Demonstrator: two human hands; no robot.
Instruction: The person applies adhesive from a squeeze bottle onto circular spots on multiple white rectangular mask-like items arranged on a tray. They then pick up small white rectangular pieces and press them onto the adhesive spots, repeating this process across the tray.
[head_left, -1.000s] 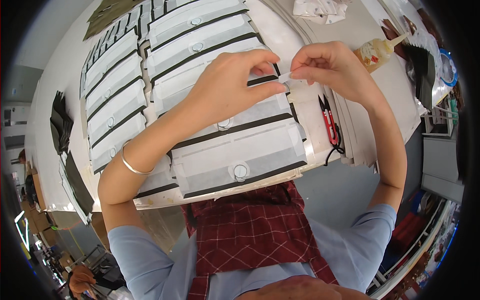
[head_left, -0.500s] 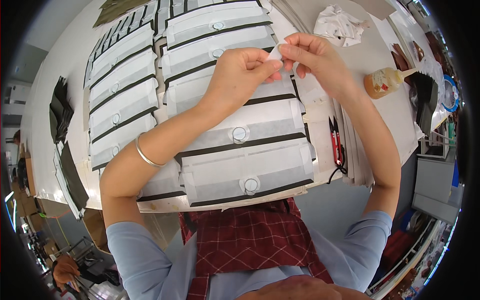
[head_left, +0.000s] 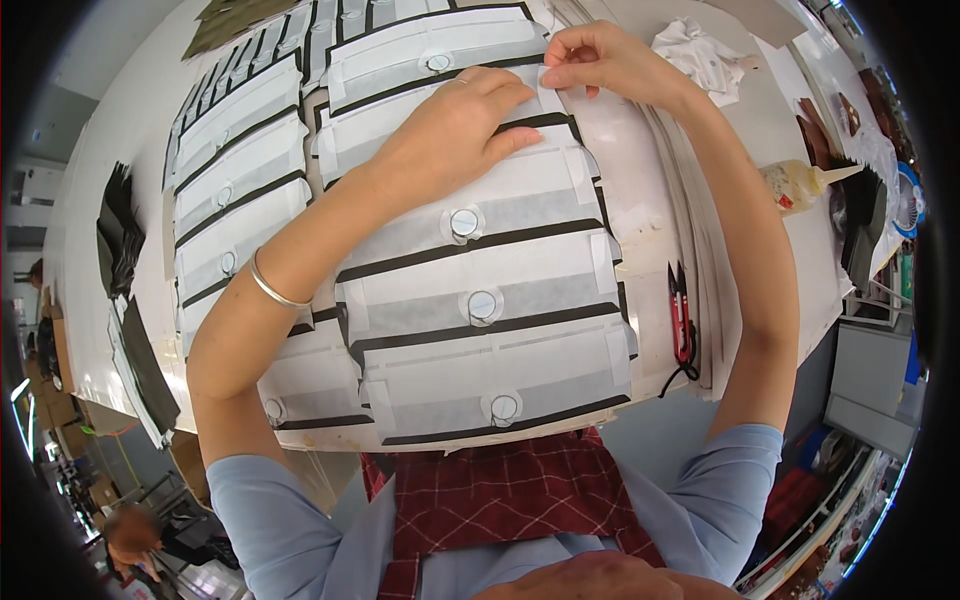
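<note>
My left hand point(head_left: 462, 125) lies on a white-and-grey fabric panel point(head_left: 360, 130) with a black edge, thumb and fingers apart. My right hand point(head_left: 610, 65) is at the right end of that panel. Its thumb and forefinger pinch a small white strip point(head_left: 548, 88) that lies against the panel's end. Similar panels overlap in a column toward me, each with a round white disc point(head_left: 482, 305) near its lower edge. The panel nearest me point(head_left: 490, 370) has a pale strip at each end. My left fingertips partly hide the panel under them.
Another column of panels point(head_left: 240, 210) runs along the left. Red-handled thread snips point(head_left: 682, 320) lie to the right, near a glue bottle point(head_left: 795, 187) partly behind my right forearm. A crumpled white cloth point(head_left: 698, 58) sits at the back right, and dark fabric pieces point(head_left: 120, 235) at the left.
Both hands held the white strip in the air; now it is down at the panel's right end. My left hand has let go and spread on the panel. My right hand has moved farther away.
</note>
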